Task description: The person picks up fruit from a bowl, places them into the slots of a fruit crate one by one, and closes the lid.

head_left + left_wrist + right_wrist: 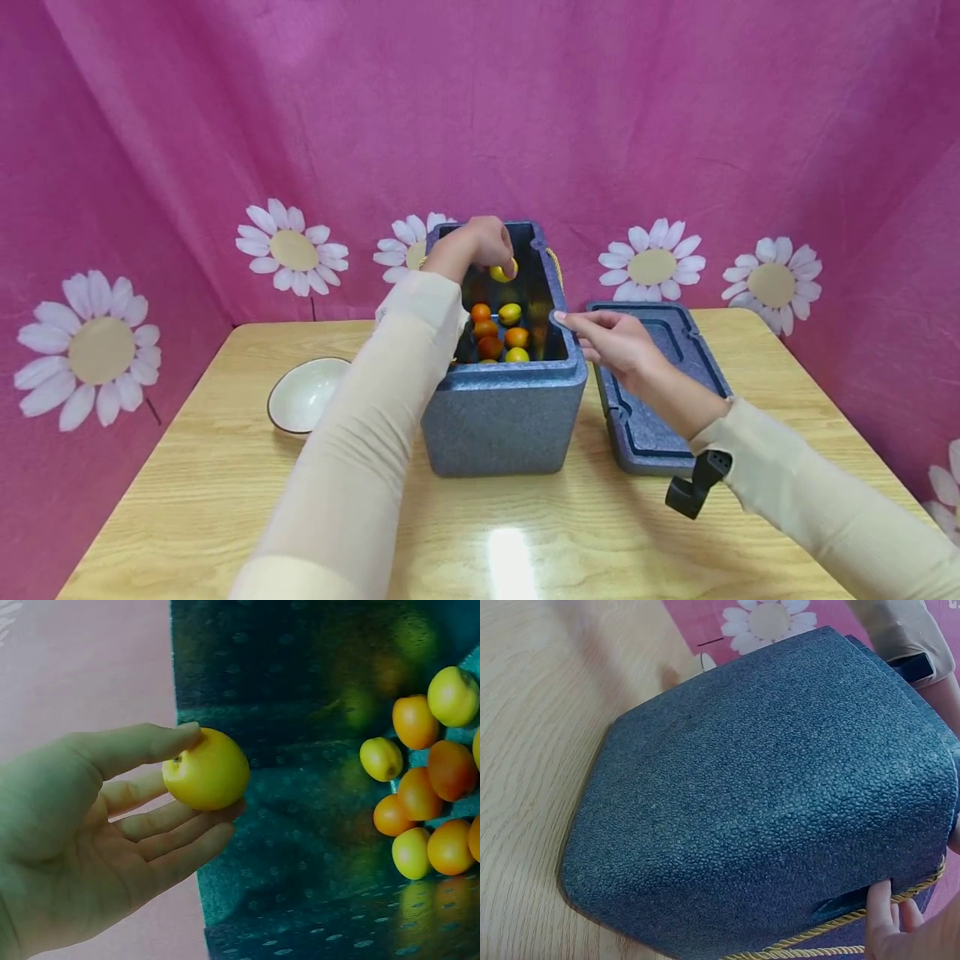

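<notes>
A grey foam box [502, 425] stands with its top open, and several small orange and yellow fruits [420, 795] lie on its floor. Inside the mouth of the box, my left hand [487, 242] pinches a round yellow fruit [208, 769] between thumb and fingers, well above the others. The held fruit has a small stem dimple, visible in the left wrist view. My right hand [611, 337] grips the box's right rim near the front corner, thumb on the edge and fingers against the outer side, beside a yellow rope [817, 950].
A white bowl [303, 396] with a dark rim sits left of the box, partly behind my left sleeve. The grey box lid [663, 383] lies on the wooden table [600, 533] at the right. A pink flowered curtain [540, 108] hangs behind.
</notes>
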`<state>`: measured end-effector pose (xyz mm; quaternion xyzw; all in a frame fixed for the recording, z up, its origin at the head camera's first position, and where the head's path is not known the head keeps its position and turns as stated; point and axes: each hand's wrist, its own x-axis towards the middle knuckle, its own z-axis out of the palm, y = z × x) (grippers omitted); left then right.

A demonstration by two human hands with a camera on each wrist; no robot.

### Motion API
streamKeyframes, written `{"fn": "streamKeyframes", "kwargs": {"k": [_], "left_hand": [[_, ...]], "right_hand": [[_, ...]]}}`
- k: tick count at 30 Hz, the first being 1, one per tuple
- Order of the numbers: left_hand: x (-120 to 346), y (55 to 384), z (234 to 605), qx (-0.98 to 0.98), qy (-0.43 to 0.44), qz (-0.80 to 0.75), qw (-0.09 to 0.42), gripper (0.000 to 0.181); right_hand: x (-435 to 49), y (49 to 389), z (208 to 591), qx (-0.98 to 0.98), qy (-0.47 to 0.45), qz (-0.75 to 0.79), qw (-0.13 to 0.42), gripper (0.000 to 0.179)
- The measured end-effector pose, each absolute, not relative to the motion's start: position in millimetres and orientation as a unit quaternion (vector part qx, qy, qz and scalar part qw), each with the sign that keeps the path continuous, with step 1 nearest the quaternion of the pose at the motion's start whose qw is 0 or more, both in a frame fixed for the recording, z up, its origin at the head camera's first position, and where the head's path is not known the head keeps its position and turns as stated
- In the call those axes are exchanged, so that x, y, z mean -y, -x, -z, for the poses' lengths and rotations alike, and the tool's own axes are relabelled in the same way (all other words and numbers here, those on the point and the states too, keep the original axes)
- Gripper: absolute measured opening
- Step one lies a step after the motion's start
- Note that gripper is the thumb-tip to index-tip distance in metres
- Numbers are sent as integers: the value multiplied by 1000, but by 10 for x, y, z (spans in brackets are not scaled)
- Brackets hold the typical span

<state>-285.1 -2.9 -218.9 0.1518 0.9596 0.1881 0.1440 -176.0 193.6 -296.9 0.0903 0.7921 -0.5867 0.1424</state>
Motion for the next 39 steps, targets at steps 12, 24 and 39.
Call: {"fn": "streamKeyframes", "kwargs": {"k": [12, 24, 39], "left_hand": [[11, 2718, 2065, -959, -199, -164, 121, 30], [-161, 2313, 1764, -942, -279, -165, 83, 32], [-565, 1746, 2082, -916, -340, -205, 61, 39]], "right_hand": [[-1935, 1785, 2979, -787, -87, 592, 150, 71], [-1939, 1792, 2955, -781, -84, 596, 169, 77], [-2216, 1760, 3149, -793, -1, 596, 127, 71]]}}
